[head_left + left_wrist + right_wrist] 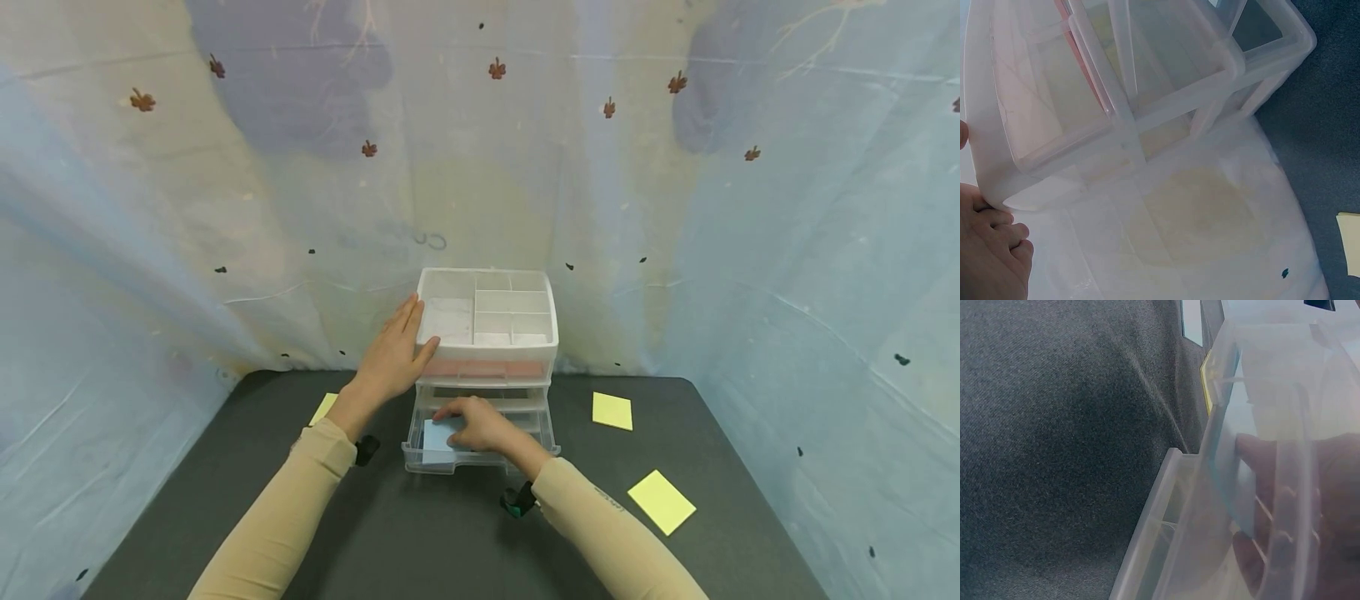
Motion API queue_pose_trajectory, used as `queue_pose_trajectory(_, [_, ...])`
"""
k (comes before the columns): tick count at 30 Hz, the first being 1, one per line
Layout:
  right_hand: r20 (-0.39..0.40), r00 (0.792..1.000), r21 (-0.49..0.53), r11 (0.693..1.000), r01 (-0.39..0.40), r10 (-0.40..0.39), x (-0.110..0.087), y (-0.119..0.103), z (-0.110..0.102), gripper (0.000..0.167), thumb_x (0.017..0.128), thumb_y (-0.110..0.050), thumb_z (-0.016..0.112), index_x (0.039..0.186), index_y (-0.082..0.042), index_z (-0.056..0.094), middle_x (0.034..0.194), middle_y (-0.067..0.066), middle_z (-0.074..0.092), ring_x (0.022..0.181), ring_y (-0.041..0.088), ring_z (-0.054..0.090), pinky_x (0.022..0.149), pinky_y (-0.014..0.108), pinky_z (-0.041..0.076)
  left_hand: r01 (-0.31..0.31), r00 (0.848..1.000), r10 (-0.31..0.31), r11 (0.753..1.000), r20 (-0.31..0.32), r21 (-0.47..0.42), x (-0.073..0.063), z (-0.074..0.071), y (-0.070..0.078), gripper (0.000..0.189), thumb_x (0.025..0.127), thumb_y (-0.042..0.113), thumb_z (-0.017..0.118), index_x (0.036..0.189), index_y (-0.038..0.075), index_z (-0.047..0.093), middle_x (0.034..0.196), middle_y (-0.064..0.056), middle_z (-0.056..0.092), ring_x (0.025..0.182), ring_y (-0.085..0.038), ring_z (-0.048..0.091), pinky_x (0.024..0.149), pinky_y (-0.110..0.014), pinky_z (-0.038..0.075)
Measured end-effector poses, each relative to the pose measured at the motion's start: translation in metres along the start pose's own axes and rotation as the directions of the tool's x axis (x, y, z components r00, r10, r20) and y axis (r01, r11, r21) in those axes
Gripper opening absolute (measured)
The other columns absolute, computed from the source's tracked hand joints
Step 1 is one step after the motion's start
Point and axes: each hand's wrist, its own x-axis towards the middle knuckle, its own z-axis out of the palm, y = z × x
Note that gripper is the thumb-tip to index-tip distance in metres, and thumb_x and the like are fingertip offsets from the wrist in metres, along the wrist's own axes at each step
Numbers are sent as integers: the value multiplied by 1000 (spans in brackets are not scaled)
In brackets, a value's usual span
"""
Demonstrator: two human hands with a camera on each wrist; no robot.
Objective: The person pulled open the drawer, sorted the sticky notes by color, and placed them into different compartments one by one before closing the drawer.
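Observation:
A white desktop organizer (486, 352) with clear drawers stands at the back middle of the table. Its lower clear drawer (487, 458) is pulled out toward me. Inside that drawer, at the left, lies a light blue sticky note (437, 442). My right hand (483, 425) reaches in and holds the note at its right side with curled fingers and thumb. Through the drawer wall, the fingers (1250, 450) show against the blue sheet. My left hand (392, 354) rests with extended fingers along the organizer's upper left side; its knuckles (1007, 234) show beside the white rim.
On the dark table (420, 542), two yellow sticky notes, one farther back (612, 411) and one nearer (662, 502), lie to the right. Another yellow note (324, 407) is partly hidden behind the left forearm. Something pink (487, 369) shows in the upper drawer. A patterned curtain (480, 192) hangs behind.

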Motion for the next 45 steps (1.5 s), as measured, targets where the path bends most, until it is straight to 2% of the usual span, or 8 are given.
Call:
queue_pose_trajectory(7, [4, 1000, -35, 999, 13, -13, -4, -1, -1, 37, 92, -10, 81, 128, -12, 73, 140, 7, 62, 132, 32, 52, 111, 50, 46, -5, 1000, 5, 1000, -4, 1, 0, 0, 1, 78, 111, 45, 45, 164, -5, 17, 173, -20, 11, 159, -37, 17, 125, -57, 24])
queue_pose_trajectory(19, [-8, 1000, -14, 1000, 16, -16, -11, -5, -4, 32, 101, -19, 71, 131, -11, 71, 139, 8, 63, 131, 32, 56, 110, 51, 47, -2, 1000, 2, 1000, 9, -10, 0, 1, 0, 79, 111, 45, 44, 164, -6, 15, 173, -21, 10, 158, -39, 16, 125, -59, 22])
queue_pose_trajectory(24, [-71, 994, 36, 996, 84, -81, -21, -5, -12, 31, 105, -17, 65, 134, -7, 69, 142, 12, 62, 132, 33, 58, 107, 50, 51, -1, 1000, 1, 1000, 14, -17, 1, 2, -2, 79, 111, 46, 43, 164, -5, 14, 173, -20, 8, 159, -38, 15, 125, -60, 22])
queue_pose_trajectory(31, [-170, 973, 65, 983, 172, -159, -42, -12, -31, 37, 107, -22, 62, 142, -9, 63, 146, 9, 60, 138, 30, 54, 113, 52, 46, 7, 1000, -6, 1000, 18, -21, 2, 1, -2, 80, 111, 47, 44, 164, -4, 15, 174, -19, 8, 159, -36, 13, 125, -59, 21])
queue_pose_trajectory(35, [-245, 948, 29, 976, 215, -201, -53, -16, -42, 40, 108, -24, 59, 145, -8, 61, 149, 11, 58, 141, 31, 51, 114, 52, 44, 7, 1000, -7, 1000, 18, -22, 2, 0, -1, 79, 111, 46, 44, 164, -4, 14, 173, -20, 8, 159, -37, 13, 125, -60, 21])
queue_pose_trajectory(39, [-336, 909, -46, 969, 244, -245, -60, -14, -51, 43, 108, -25, 59, 148, -8, 58, 149, 11, 57, 139, 32, 51, 112, 54, 44, 4, 1000, -4, 1000, 10, -14, 2, 0, -1, 79, 111, 45, 44, 164, -5, 15, 173, -21, 9, 158, -39, 15, 125, -59, 22])
queue_pose_trajectory(42, [-415, 862, -116, 956, 268, -292, -64, -8, -58, 45, 107, -24, 61, 150, -8, 56, 149, 11, 58, 138, 33, 53, 111, 56, 45, 7, 1000, -7, 1000, 10, -10, 2, 0, 0, 79, 111, 45, 45, 164, -5, 14, 173, -21, 9, 158, -40, 16, 125, -59, 22])
queue_pose_trajectory(45, [-492, 798, -187, 938, 294, -348, -65, 0, -66, 47, 106, -21, 63, 150, -5, 55, 151, 12, 56, 138, 33, 52, 113, 56, 44, 8, 1000, -8, 1000, 16, -9, 1, 0, 0, 79, 111, 45, 44, 164, -5, 14, 173, -21, 9, 159, -39, 15, 125, -59, 20])
